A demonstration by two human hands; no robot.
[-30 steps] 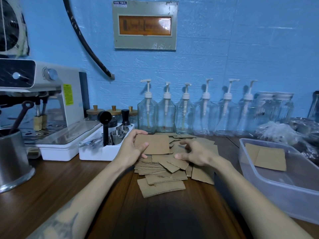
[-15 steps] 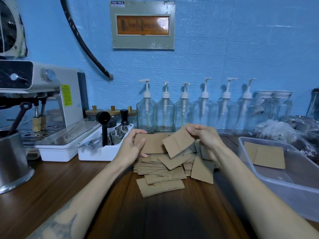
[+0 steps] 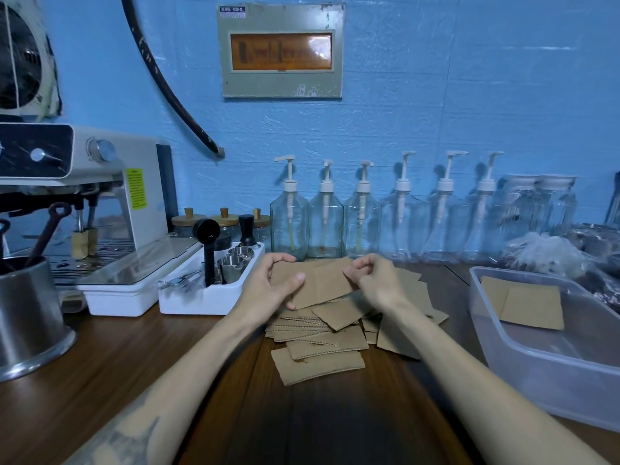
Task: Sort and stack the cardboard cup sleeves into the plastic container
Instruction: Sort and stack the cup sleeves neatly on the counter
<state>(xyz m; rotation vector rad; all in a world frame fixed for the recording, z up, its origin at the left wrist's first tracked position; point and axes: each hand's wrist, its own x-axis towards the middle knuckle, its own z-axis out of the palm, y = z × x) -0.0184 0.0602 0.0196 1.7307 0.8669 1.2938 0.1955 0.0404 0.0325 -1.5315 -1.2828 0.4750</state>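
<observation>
Both hands hold flat cup sleeves (image 3: 315, 283) just above the loose pile of sleeves (image 3: 332, 333): the left hand (image 3: 268, 286) grips their left edge, the right hand (image 3: 372, 280) pinches the right. The sleeves are brown corrugated card with wavy edges. Right of the pile, the clear plastic container (image 3: 536, 364) holds two flat sleeves (image 3: 523, 305). Behind the pile, glass pump bottles (image 3: 362, 216) line a blue wall on the dark wooden counter (image 3: 318, 424).

A pile of sleeves (image 3: 318, 337) is lying on the table (image 3: 100, 380), with pump bottles (image 3: 362, 216) standing behind it. A tray (image 3: 201, 297) is sitting to its left, a container (image 3: 536, 360) to its right, holding two sleeves (image 3: 526, 305).
</observation>
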